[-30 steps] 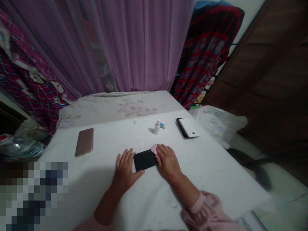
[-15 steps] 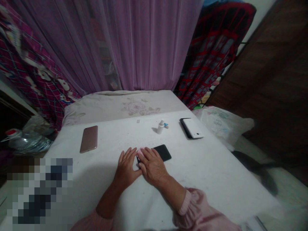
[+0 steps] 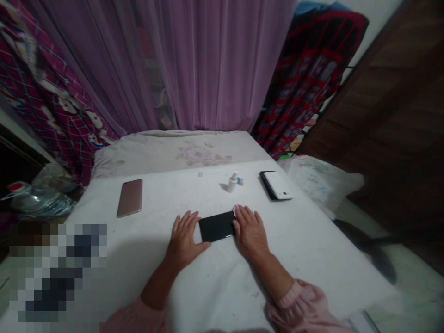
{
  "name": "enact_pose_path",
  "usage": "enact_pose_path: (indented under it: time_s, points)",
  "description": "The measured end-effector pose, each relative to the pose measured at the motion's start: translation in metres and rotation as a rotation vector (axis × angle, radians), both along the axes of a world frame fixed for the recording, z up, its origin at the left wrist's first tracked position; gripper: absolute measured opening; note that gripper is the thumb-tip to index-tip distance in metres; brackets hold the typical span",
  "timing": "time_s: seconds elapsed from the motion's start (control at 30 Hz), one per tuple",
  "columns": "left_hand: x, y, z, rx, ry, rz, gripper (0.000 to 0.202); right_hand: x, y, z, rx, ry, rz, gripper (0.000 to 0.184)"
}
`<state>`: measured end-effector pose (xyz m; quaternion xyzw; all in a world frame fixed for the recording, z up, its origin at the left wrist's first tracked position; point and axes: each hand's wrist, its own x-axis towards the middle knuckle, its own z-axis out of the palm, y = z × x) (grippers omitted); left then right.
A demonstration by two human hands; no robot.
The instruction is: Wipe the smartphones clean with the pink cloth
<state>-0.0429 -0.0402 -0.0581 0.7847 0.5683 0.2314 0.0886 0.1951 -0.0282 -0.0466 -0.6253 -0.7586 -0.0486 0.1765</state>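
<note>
A black smartphone [image 3: 218,226] lies flat on the white tablecloth with its dark glossy face up. My left hand [image 3: 182,240] grips its left end, thumb at the near edge and fingers at the far edge. Over the right end rests my right hand [image 3: 251,231], pressing a small pink cloth [image 3: 237,209] onto the phone; most of the cloth is hidden under the fingers. Beyond the phone stands a small white spray bottle [image 3: 231,183], with a little blue-and-white item [image 3: 240,181] just behind it.
A rose-gold phone [image 3: 130,198] lies at the left. At the right, a white phone [image 3: 278,185] rests on a black one [image 3: 266,185]. A tiny pale square [image 3: 200,174] sits farther back. Beside the table are a water bottle [image 3: 34,199] and a plastic bag [image 3: 322,182].
My right hand has slid right along the phone with the pink cloth, from the left end to the right end, uncovering the screen. My left hand stays at the left end.
</note>
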Motion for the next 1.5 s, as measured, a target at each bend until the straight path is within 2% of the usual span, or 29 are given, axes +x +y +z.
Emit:
enact_pose_path:
  time_s: [0.07,0.3,0.4,0.53,0.73,0.8,0.9,1.07,1.17,1.33,1.5]
  points:
    - [0.0,0.0,-0.001,0.007,0.002,-0.002,0.061,-0.009,0.001,0.001,0.0,0.031,0.017,0.043]
    - [0.001,0.0,-0.006,0.073,0.014,0.006,0.056,-0.071,-0.007,0.008,-0.057,0.153,0.247,0.043]
    - [0.002,0.0,-0.006,0.105,0.025,0.028,0.055,-0.084,-0.013,0.011,-0.087,0.182,0.317,0.045]
    - [0.003,0.0,-0.004,0.087,0.022,0.023,0.054,-0.067,-0.012,0.015,-0.136,0.156,0.326,0.045]
    - [0.003,-0.001,0.002,0.051,0.009,0.009,0.056,-0.013,0.001,0.01,-0.11,0.054,0.078,0.045]
    - [0.004,-0.002,0.002,0.056,0.004,0.014,0.054,-0.001,0.002,0.006,-0.088,0.029,0.037,0.045]
    - [0.006,-0.003,0.002,0.075,0.012,0.02,0.054,0.005,0.002,0.001,-0.064,0.017,0.046,0.047]
    - [0.018,-0.003,0.003,0.053,0.053,-0.034,0.073,0.004,0.003,0.0,-0.068,0.021,0.067,0.047]
    - [0.028,-0.002,0.007,0.036,0.055,-0.073,0.067,0.004,0.002,0.001,-0.066,0.022,0.067,0.048]
    - [0.038,-0.005,0.013,0.043,0.025,-0.026,0.059,0.013,-0.023,-0.002,-0.06,-0.004,0.098,0.05]
    - [0.038,-0.005,0.009,0.051,0.001,-0.009,0.064,0.027,-0.058,-0.007,-0.051,-0.017,0.127,0.052]
